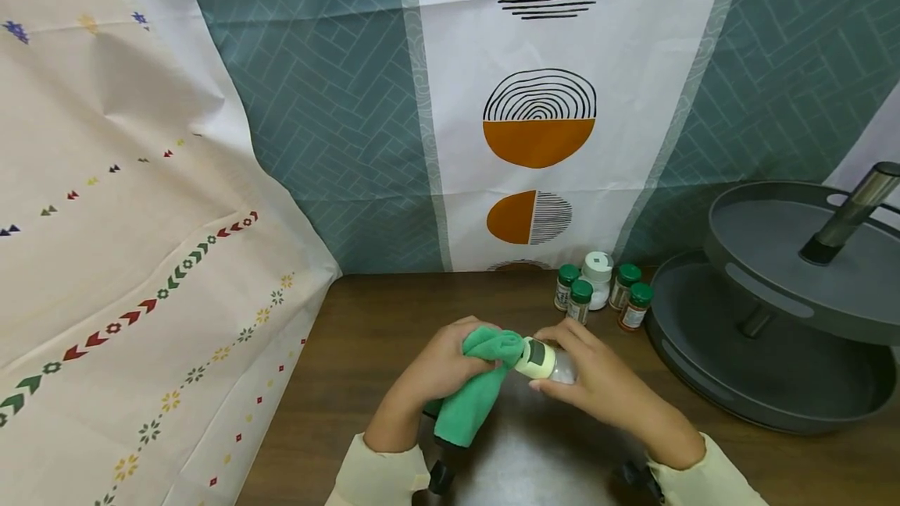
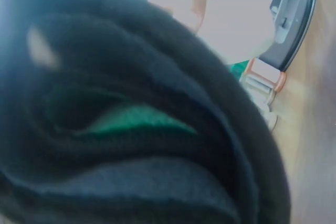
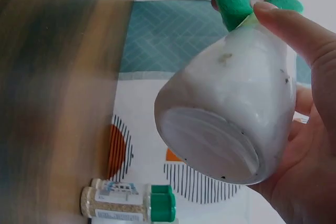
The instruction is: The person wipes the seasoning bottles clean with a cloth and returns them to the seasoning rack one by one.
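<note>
A green cloth (image 1: 467, 408) is bunched in my left hand (image 1: 448, 361), its loose end hanging below toward the wrist. The cloth covers the top end of a white bottle (image 3: 231, 93) with a pale yellow label (image 1: 537, 358). My right hand (image 1: 598, 373) grips this bottle around its lower part, fingers over the top and thumb underneath in the head view. The bottle is tilted, and small dark specks show on its white side and base in the right wrist view. Dark, blurred folds (image 2: 157, 182) fill most of the left wrist view and hide the left fingers.
Several green-capped spice jars (image 1: 636, 306) and a white-capped white bottle (image 1: 598, 276) stand by the back wall. To the right is a grey two-tier round tray (image 1: 773, 404) with a metal post. Patterned cloth hangs at the left and back of the brown table (image 1: 394, 311).
</note>
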A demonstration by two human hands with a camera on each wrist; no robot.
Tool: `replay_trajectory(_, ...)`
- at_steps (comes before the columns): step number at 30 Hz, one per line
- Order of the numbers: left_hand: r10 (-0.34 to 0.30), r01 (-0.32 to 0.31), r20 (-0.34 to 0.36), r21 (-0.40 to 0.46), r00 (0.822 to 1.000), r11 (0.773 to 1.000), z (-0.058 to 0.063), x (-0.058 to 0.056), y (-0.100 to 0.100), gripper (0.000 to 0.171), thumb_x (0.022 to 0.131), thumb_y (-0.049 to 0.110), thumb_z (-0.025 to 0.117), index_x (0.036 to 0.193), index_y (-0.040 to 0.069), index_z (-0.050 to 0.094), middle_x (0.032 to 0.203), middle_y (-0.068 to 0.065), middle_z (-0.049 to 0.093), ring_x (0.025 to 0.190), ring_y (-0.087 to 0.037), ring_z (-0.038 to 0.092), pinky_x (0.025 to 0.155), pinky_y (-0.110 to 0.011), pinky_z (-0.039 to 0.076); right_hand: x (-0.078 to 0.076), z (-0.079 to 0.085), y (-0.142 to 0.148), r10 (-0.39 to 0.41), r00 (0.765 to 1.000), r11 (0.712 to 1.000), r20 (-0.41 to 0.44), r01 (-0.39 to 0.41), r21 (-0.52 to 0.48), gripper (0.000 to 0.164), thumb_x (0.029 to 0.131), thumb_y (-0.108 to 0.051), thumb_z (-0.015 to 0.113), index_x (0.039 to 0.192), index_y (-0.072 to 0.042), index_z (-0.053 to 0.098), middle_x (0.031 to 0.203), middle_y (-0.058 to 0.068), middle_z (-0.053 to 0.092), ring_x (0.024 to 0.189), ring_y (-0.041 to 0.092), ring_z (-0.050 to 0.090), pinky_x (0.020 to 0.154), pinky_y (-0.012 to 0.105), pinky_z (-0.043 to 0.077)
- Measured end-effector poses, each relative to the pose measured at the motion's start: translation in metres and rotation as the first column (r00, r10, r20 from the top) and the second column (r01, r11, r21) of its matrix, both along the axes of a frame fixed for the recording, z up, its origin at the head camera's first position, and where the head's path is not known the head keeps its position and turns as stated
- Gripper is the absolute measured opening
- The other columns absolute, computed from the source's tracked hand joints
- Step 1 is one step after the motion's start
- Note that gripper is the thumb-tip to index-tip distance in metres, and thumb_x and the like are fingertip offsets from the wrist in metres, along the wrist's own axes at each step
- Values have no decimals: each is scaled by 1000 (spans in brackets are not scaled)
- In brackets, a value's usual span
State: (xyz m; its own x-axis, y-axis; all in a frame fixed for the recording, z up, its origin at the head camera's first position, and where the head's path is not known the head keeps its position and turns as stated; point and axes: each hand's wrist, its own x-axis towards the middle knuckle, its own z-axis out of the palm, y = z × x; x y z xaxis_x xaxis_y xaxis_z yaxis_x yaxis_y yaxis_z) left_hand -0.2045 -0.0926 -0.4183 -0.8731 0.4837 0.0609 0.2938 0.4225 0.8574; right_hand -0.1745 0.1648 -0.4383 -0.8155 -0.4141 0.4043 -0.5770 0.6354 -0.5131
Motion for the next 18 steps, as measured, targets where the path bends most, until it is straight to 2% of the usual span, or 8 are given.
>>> replay_trajectory(6,-43,42,-27,-50,999,998,2,2,-1,31,90,13,74,118,27,72,108,8,64,91,-11,59,78,-28,53,-4,0,2,-47,998,999,-51,47,4,55,79,-40,86,125,-24,61,112,-11,54,89,4,52,73,25,50)
replay_trajectory(10,-60,57,-37,-63,998,996,3,4,0,30,91,14,74,117,28,72,106,10,64,91,-10,59,79,-27,53,-6,-6,0,-57,997,998,-42,58,12,53,80,-40,86,125,-28,63,110,-12,54,88,4,53,71,25,49)
replay_trajectory(18,-20,19,-24,-31,1000,999,3,4,1,31,89,13,75,117,26,72,111,7,65,94,-11,60,81,-28,53,-5,-12,-7,31,999,999,-12,-31,33,56,80,-37,86,129,-25,63,107,-11,53,88,5,55,74,25,52)
